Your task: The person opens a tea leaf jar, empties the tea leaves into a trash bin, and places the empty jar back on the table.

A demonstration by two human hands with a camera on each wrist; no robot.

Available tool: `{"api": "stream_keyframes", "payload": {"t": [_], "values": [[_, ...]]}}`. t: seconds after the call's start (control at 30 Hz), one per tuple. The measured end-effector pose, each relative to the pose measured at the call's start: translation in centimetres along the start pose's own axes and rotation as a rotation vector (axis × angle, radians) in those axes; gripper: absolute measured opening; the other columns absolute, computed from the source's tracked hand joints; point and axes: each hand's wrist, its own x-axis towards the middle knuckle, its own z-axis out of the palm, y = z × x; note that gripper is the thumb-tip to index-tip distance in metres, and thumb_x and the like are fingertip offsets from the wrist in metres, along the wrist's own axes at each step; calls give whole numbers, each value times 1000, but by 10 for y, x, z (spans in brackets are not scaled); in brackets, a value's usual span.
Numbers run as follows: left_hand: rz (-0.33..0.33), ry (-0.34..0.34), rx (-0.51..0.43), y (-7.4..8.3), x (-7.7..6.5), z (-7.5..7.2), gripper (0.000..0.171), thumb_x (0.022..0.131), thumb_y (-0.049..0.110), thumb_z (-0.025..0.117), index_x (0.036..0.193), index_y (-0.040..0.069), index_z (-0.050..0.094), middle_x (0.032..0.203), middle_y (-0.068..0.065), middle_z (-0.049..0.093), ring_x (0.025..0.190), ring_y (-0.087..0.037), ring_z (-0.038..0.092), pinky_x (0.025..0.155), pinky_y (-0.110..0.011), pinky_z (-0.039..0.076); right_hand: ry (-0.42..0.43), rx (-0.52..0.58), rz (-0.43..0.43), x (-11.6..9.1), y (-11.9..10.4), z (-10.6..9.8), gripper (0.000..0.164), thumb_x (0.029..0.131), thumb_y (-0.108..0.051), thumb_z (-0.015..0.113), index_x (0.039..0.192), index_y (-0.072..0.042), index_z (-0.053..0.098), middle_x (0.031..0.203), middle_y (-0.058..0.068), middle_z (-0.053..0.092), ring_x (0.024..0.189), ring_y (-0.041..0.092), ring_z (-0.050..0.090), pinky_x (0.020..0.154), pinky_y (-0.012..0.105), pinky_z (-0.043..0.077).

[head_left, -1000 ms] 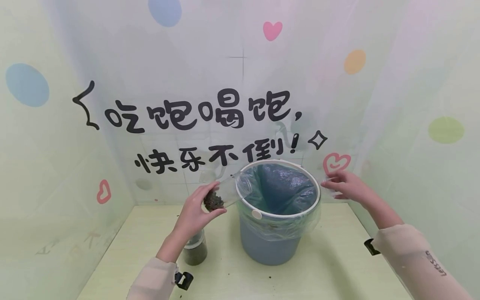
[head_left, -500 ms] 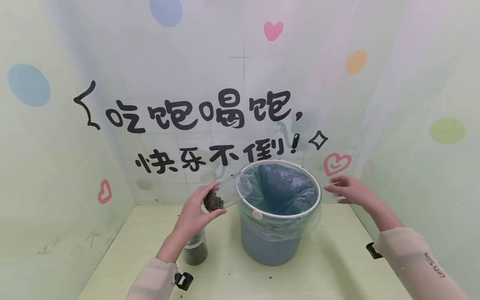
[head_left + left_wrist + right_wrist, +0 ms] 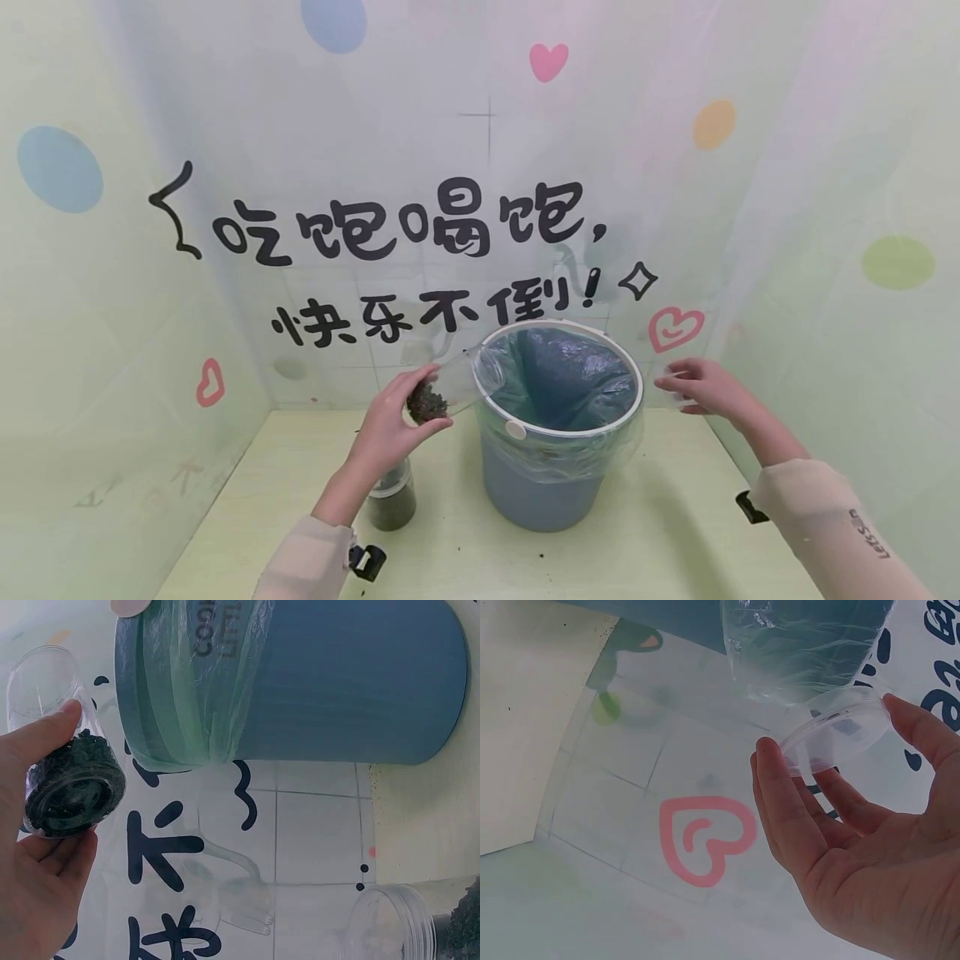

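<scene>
My left hand [image 3: 390, 421] grips a clear plastic jar [image 3: 459, 382], tilted so its mouth overlaps the left rim of a blue bin [image 3: 542, 492] in the head view. Dark, dried leaf-like bits [image 3: 79, 776] lie gathered at the jar's base. To the right of the bin, my right hand [image 3: 708, 387] pinches a clear round lid [image 3: 838, 727] between thumb and fingers. A green-tinted plastic bag [image 3: 551, 454] lines the bin and folds over its outside, held by a white ring [image 3: 639, 379].
A second clear jar [image 3: 392, 504] with dark contents stands on the pale table [image 3: 450, 575], left of the bin and partly behind the left forearm. Small dark crumbs [image 3: 542, 556] lie on the tabletop. A printed curtain [image 3: 390, 125] encloses the back and sides.
My right hand has drifted slightly to the right and down with the lid, away from the bin's rim. The left hand and the tilted jar have stayed in place.
</scene>
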Motion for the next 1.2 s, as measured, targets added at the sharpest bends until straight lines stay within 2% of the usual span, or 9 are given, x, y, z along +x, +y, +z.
{"api": "stream_keyframes", "payload": {"t": [0.6, 1.2], "values": [[4, -1, -8, 0, -2, 0, 78, 73, 25, 89, 143, 16, 53, 129, -8, 65, 121, -28, 61, 104, -49, 51, 8, 2, 43, 1, 27, 7, 67, 100, -33, 58, 138, 19, 37, 132, 41, 49, 105, 36, 62, 82, 39, 62], [7, 5, -7, -2, -7, 0, 78, 73, 24, 89, 143, 14, 53, 129, -8, 65, 122, -28, 61, 104, -51, 51, 5, 40, 99, 1, 61, 28, 66, 100, -30, 59, 136, 21, 36, 132, 43, 46, 108, 44, 60, 84, 44, 62]]}}
